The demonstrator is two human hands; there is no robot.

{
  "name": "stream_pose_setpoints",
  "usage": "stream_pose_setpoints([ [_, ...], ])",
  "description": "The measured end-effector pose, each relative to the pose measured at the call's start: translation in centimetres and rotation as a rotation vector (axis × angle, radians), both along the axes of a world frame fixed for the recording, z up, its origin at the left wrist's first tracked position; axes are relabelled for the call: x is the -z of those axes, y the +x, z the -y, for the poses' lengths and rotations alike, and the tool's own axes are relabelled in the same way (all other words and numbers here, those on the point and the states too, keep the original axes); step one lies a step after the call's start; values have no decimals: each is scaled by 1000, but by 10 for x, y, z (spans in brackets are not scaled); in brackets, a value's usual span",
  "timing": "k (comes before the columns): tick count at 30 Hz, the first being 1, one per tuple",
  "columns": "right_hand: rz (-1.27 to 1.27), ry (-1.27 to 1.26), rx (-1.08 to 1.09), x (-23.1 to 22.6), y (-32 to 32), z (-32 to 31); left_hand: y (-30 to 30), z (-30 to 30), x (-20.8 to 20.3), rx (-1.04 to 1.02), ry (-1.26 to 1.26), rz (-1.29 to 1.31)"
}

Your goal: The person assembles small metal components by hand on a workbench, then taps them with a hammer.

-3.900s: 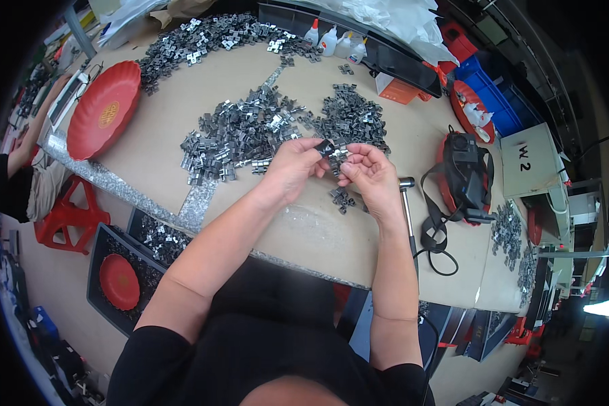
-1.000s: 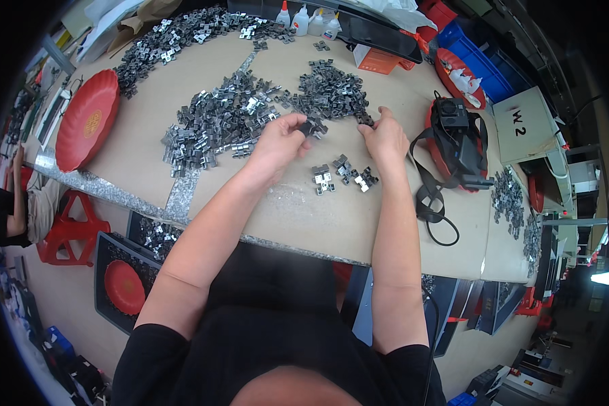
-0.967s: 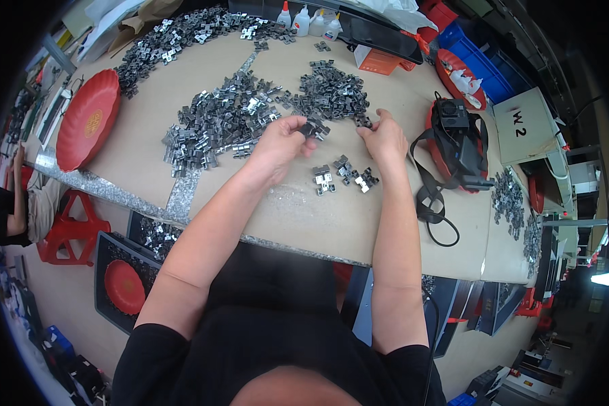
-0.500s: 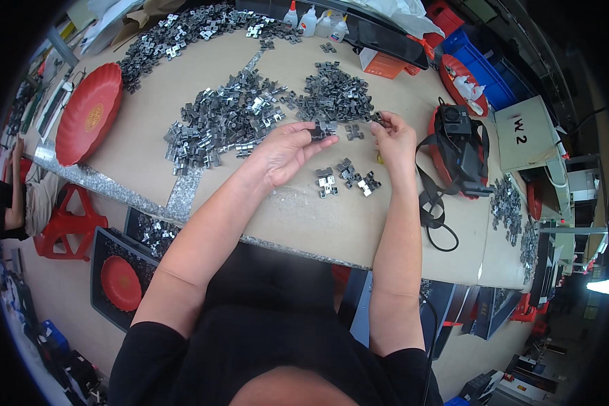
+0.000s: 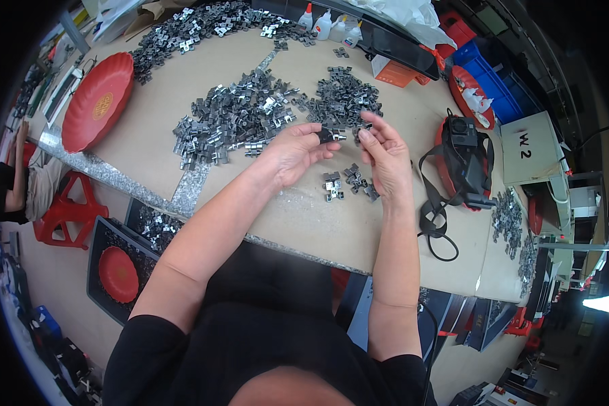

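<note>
In the head view, the right hand has come closer to the left hand, so the working gap at the frame's upper centre is now narrow. The left hand pinches a clip there: small, dark, with a shiny silver end. The right hand is partly open, its fingers curled; whether it grips a clip is too small to tell. Below, loose clips lie on the counter.

Left hand — metal pieces pinched
</note>
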State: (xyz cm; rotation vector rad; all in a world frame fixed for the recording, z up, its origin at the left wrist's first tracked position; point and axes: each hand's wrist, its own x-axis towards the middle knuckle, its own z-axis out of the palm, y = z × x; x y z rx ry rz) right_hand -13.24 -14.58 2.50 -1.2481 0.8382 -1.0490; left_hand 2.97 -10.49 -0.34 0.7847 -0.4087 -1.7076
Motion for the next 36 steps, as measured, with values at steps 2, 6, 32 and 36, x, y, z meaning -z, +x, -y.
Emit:
stream_pose_setpoints([
  [2, 90, 110, -17, -2, 12, -6, 0, 0, 1, 6, -5, -26],
  [6, 21, 94, 58, 7, 16, -7, -2, -3, -10, 45, -77, -18],
  [32, -69, 203, -30, 6, 13, -10, -4, -3, 4, -148, -158, 144],
  [36, 9, 254, -46, 3, 11, -9, -3, -2, 5, -105, -249, 300],
])
